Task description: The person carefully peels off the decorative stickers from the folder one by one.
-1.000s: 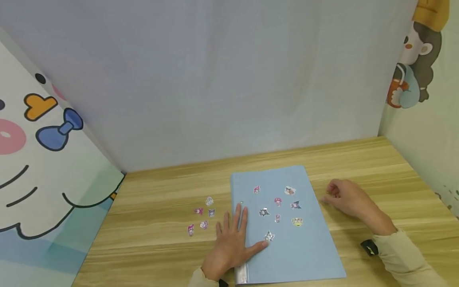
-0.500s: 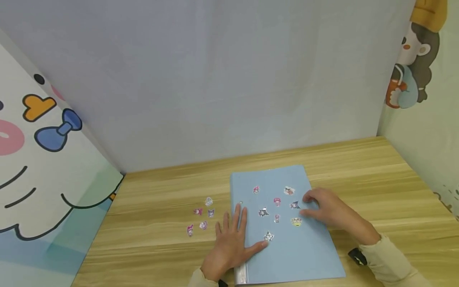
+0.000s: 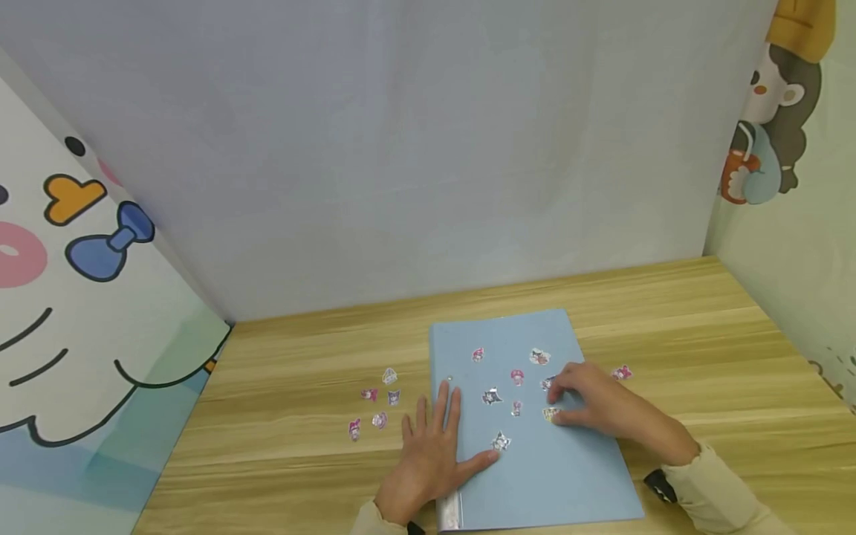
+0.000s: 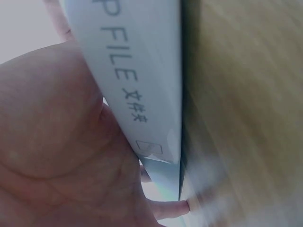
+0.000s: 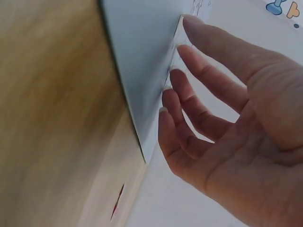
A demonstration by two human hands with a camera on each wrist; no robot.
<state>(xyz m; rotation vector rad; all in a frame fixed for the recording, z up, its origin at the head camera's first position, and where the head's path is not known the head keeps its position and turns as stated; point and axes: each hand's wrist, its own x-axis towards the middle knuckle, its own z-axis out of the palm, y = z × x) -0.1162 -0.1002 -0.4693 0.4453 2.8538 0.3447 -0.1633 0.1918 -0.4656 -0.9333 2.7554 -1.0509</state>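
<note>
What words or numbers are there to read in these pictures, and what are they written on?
"P FILE": on the spine of the blue folder; anything before the P is cut off by the picture's edge.
"文件夹": on the same spine, just after FILE.
Small box-shaped mark: on that spine too, too faint to read.
Stickers: too small to tell any words.
I can read no numbers.
</note>
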